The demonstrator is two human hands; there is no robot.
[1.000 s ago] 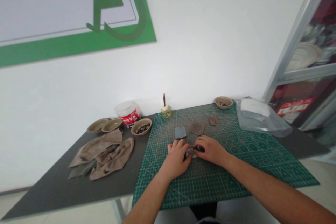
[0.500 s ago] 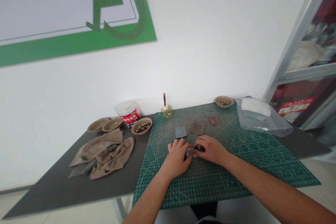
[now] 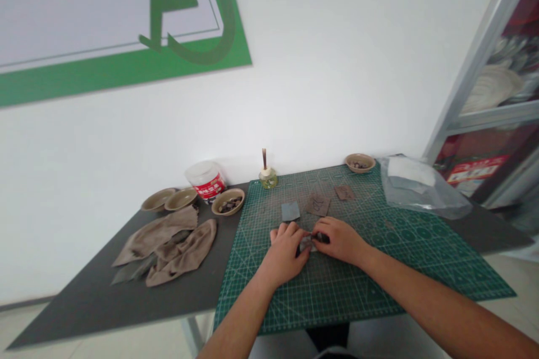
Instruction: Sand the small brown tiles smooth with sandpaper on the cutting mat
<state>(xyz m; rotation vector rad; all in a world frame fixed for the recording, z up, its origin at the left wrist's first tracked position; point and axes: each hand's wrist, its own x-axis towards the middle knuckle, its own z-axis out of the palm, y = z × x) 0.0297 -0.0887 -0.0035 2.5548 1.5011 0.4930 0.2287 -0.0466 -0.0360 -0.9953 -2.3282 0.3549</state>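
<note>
Evidently, the left hand (image 3: 283, 253) is grasping the left edge of a small, flat, pale grey piece (image 3: 307, 244) with bent fingers and thumb, and the right hand (image 3: 337, 239) is pinching its opposite edge, so the piece is sitting low between the two, partly hidden by fingers. Dark patches are showing beside both thumbs; whether they are shadow or material, I cannot tell. Beneath both hands, a green gridded cutting mat (image 3: 332, 297) is covering part of a dark grey worktop (image 3: 84, 297). Just beyond the left hand, a blue-grey square patch (image 3: 290, 211) is lying flat; just beyond the right hand, a brown square patch with dark markings (image 3: 318, 205) is resting, and a smaller brown patch (image 3: 345, 193) is lying farther off. Well left of the left hand, crumpled brown cloths (image 3: 181, 261) are spreading out, and beyond them a shallow tan bowl (image 3: 225, 213) is holding small dark pieces.
</note>
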